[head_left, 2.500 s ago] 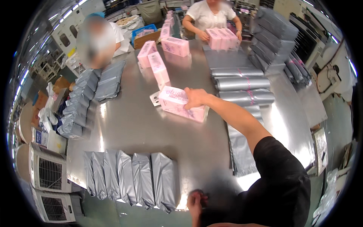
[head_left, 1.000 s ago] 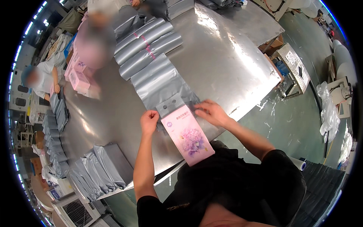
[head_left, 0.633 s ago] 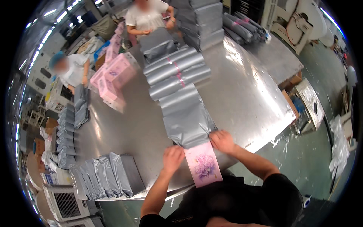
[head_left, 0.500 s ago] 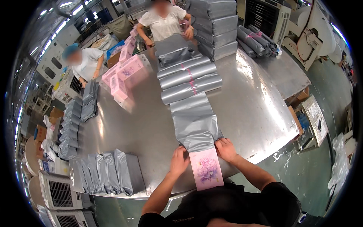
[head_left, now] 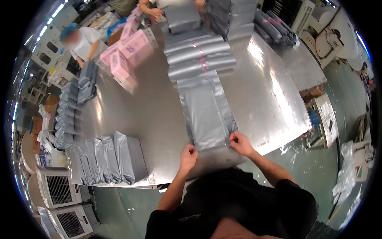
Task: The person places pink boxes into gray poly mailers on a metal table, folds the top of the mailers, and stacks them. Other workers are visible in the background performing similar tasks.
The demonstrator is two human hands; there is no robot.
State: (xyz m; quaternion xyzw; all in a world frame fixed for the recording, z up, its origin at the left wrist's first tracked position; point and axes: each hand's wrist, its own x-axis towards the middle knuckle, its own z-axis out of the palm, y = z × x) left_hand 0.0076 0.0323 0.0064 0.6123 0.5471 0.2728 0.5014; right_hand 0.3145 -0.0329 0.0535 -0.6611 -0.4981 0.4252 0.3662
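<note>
A grey plastic mailing bag lies flat on the metal table before me, its near end toward my body. A flat rectangular shape shows raised under its plastic; the thing inside is hidden. My left hand is closed, pinching the bag's near left corner between thumb and fingers. At the near right corner, my right hand pinches the bag's edge, fingers closed as well.
Folded grey bags with pink ties lie beyond the bag. Pink boxes stand at far left. Filled grey bags stand upright at near left, with another row behind. One co-worker stands far left, another at the far end.
The pink flower-printed box that stuck out of the bag's near end is now out of sight inside it. Both hands have shifted to the bag's near corners. The view has tilted downward.
</note>
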